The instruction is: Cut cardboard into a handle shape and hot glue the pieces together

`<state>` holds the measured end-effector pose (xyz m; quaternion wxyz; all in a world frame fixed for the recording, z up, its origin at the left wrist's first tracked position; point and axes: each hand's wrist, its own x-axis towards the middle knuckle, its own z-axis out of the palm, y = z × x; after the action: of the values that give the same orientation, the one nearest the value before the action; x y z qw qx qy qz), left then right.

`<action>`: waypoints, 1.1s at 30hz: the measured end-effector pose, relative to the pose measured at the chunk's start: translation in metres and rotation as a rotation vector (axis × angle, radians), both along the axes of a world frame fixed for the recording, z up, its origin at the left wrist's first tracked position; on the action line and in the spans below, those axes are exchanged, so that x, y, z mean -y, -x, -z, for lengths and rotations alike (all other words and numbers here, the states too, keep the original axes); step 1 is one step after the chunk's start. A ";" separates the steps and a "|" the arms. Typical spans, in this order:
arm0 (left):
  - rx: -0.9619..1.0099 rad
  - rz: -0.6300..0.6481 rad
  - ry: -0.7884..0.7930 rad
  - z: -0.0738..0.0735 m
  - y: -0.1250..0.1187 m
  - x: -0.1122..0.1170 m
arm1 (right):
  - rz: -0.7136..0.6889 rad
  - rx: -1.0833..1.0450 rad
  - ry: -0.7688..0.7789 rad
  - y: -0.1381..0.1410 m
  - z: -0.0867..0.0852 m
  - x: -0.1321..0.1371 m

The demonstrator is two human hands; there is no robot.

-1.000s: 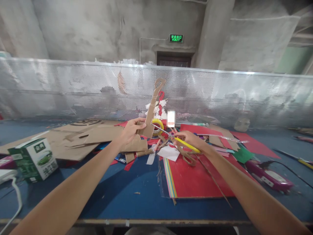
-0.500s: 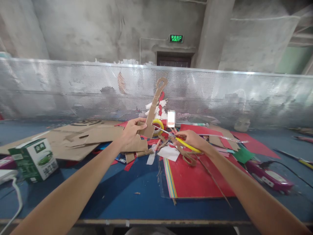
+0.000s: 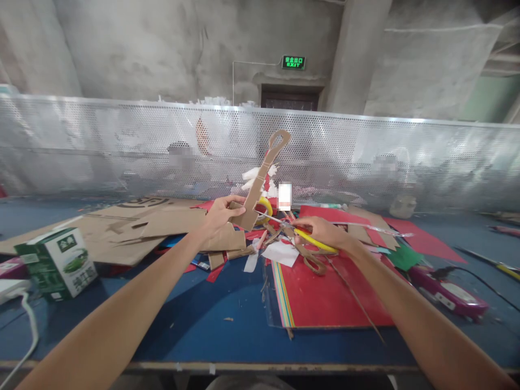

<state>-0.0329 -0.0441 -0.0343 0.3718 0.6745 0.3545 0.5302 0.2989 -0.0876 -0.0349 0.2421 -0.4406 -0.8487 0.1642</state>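
Note:
Between its thumb and fingers, my left hand (image 3: 222,218) pinches the base of a cut cardboard piece (image 3: 259,184). This piece is long and narrow, leans to the right and ends in a loop at its top. My right hand (image 3: 320,232) is closed round the yellow handles of a pair of scissors (image 3: 303,236). The blades point left and reach the lower right edge of the cardboard; how far they are parted I cannot tell. Behind the cardboard sits a yellow tape roll (image 3: 266,208), partly covered. White and red paper shapes (image 3: 270,187) stand farther back.
Large cardboard sheets (image 3: 105,233) cover the left of the blue table (image 3: 195,325). A green and white carton (image 3: 59,264) stands at the left. Red paper (image 3: 333,303) lies under my right forearm, near a purple power strip (image 3: 450,292). Perforated metal panels (image 3: 134,135) close off the back.
The cardboard piece has tilted farther right, its looped top moving rightward. The scissors have shifted slightly right. Both hands keep their grip.

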 end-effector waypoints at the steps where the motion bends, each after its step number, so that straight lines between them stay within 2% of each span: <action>1: 0.002 0.001 0.003 0.000 0.000 0.000 | 0.006 0.005 0.000 0.000 0.000 0.000; 11: -0.018 0.002 -0.025 0.003 0.003 -0.006 | 0.039 0.034 -0.073 0.005 0.002 0.003; 19: -0.028 -0.036 -0.004 0.005 0.001 -0.008 | 0.172 0.160 -0.193 0.011 0.000 0.006; 23: -0.003 -0.035 0.023 0.003 0.001 -0.006 | 0.244 0.203 -0.203 0.008 0.007 0.000; 28: 0.047 -0.028 0.073 0.000 -0.003 0.002 | 0.079 0.051 -0.112 0.002 0.016 -0.011; 33: 0.117 0.009 0.137 0.000 -0.011 0.009 | -0.056 -0.097 -0.023 0.003 0.018 -0.014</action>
<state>-0.0221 -0.0534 -0.0341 0.4397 0.6169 0.3645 0.5414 0.2964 -0.0740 -0.0525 0.2831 -0.4056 -0.8498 0.1823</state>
